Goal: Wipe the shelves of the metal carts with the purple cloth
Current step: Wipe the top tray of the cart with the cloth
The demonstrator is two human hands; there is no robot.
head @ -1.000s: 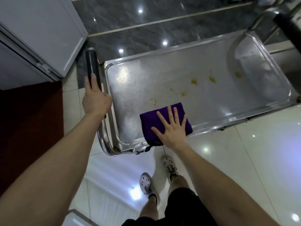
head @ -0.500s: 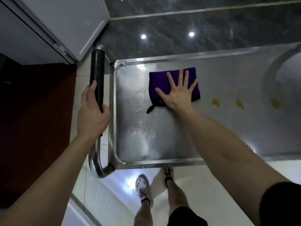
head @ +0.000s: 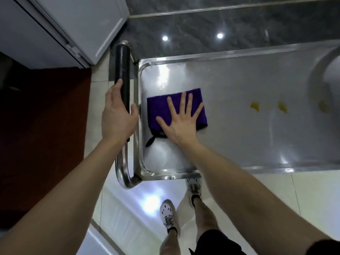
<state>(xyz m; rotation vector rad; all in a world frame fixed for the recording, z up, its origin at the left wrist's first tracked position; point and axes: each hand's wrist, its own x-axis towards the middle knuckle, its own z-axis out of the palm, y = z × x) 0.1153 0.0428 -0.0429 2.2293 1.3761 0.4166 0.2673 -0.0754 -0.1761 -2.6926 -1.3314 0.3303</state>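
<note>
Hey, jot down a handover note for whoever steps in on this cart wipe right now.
Left hand grips the black handle of the cart.
Right hand presses flat on the purple cloth, at the handle end of the shelf.
Done: that end shows no visible stains.
Left: three yellow stains further right, not yet wiped; other shelves are out of view.

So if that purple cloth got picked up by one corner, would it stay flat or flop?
Probably flop: the purple cloth lies folded in soft layers, a loose dark strip trailing from its near corner. It likely slides easily, since the right hand presses it flat on a smooth steel shelf. It seems light, looking thin under the palm.
</note>
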